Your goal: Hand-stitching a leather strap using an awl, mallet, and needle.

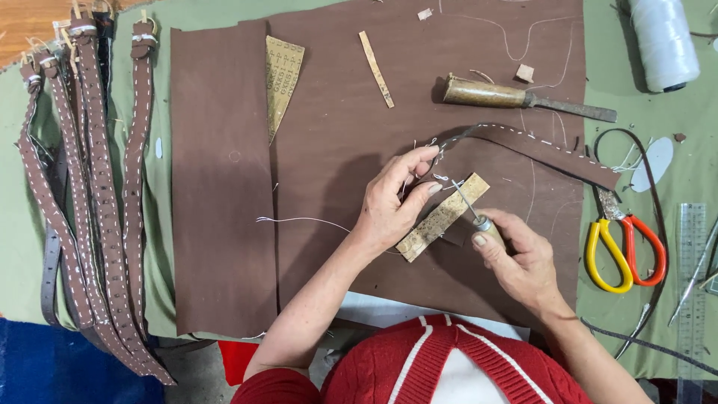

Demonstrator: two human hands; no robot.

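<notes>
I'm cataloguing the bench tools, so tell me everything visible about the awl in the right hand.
The awl has a thin, straight metal needle set in a short silvery ferrule; most of its handle is hidden inside the right hand, which grips it in a fist. It is tilted, tip pointing up and left, over a pale strip lying on the brown leather sheet. The tip reaches toward the stitched brown strap that the left hand pinches by its end.

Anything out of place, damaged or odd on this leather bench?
Nothing stands out. The left hand pinches the stitched brown strap while the right hand holds an awl. Only small offcuts and loose thread lie on the brown leather sheet.
</notes>
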